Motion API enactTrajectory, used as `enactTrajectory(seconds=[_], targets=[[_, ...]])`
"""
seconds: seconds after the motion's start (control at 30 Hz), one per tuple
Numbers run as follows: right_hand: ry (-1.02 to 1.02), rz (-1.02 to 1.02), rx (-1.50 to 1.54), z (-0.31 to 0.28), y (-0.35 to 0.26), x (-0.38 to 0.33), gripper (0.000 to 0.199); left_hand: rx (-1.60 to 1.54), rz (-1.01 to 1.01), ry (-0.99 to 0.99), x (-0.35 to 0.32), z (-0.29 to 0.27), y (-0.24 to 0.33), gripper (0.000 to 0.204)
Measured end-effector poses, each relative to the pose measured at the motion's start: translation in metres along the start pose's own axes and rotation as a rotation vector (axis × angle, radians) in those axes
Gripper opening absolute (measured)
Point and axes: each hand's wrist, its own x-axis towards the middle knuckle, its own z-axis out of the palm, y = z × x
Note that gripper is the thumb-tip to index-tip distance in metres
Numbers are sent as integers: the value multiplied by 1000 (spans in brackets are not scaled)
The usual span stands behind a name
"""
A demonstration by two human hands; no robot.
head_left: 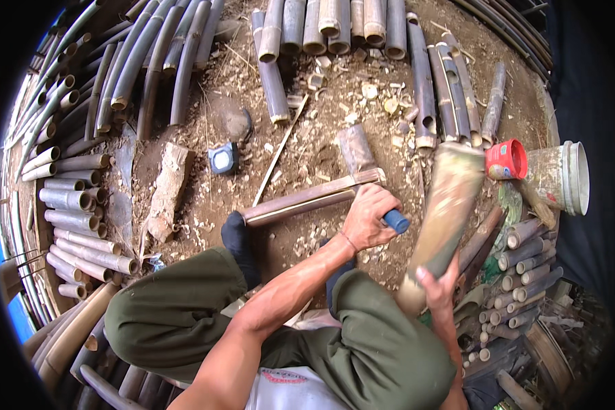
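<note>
Left hand (370,220) is closed tight around a blue handle (395,221); its blade lies on one bamboo strip (307,199) resting over the bare ground (307,143). Right hand (436,283) grips firmly one thick bamboo club (444,219), raised upright. Beside it stand one red cup (507,160) and one white bucket (560,178).

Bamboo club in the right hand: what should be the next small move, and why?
Probably bring the club down on the back of the blade. The left hand holds the blade by its blue handle, set on the end of the bamboo piece. A foot rests at the other end, and the right hand holds the club raised beside the blade.
</note>
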Motion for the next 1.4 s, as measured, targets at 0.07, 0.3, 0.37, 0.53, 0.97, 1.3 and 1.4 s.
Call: enactTrajectory(seconds=[0.07, 0.3, 0.37, 0.53, 0.97, 1.3, 1.4], targets=[[283, 113, 194, 13, 42, 2, 82, 9, 0, 59, -7, -3, 11, 17], [-80, 56, -296, 47, 59, 37, 99, 293, -109, 181, -30, -42, -2, 16], [131, 9, -226, 48, 74, 34, 105, 265, -144, 182, -31, -39, 3, 19], [-257, -17, -591, 53, 60, 40, 108, 280, -196, 266, -31, -54, -9, 28], [-234, 44, -293, 63, 48, 23, 102, -132, -527, 561, -16, -91, -17, 26], [33, -66, -71, -3, -49, 89, 86, -451, -415, 327, 82, -86, -4, 40], [2, -141, -132, -5, -77, 104, 80, -442, -426, 385, 84, -53, -31, 22]])
